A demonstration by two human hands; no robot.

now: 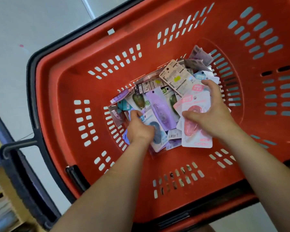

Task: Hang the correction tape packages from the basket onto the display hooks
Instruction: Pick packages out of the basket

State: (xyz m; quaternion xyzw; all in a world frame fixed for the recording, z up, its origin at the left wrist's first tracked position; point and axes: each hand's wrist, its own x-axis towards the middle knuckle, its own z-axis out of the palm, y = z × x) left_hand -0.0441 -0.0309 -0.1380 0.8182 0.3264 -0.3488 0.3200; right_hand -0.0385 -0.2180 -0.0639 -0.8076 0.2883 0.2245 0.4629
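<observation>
**Head view**

- **Container:** basket [107,47], red slotted plastic, with a black handle frame [32,84] round its rim.
- **Contents:** correction tape packages [159,101] in a loose overlapping heap on the basket floor. Some lie face up, others show the printed back. None is hung yet, and no display hooks are in sight.
- **Your left hand [139,129]:** the fingers curl down into the heap at the top edge of a blue-carded package [155,129], apparently gripping it.
- **Your right hand [211,114]:** the fingers and thumb are spread and bent round a small stack of pink packages [197,136], holding them.
- **Handling, as judged:** these look like light, flat cards, stiff enough to lift by one edge. The smooth blister bulge will likely slide against its neighbours. Take each card near its top, beside the hang hole, so the hole stays free for the hook. Don't squeeze the blister.
- **Adjacent:** a blurred shelf [2,206] at lower left.
</observation>
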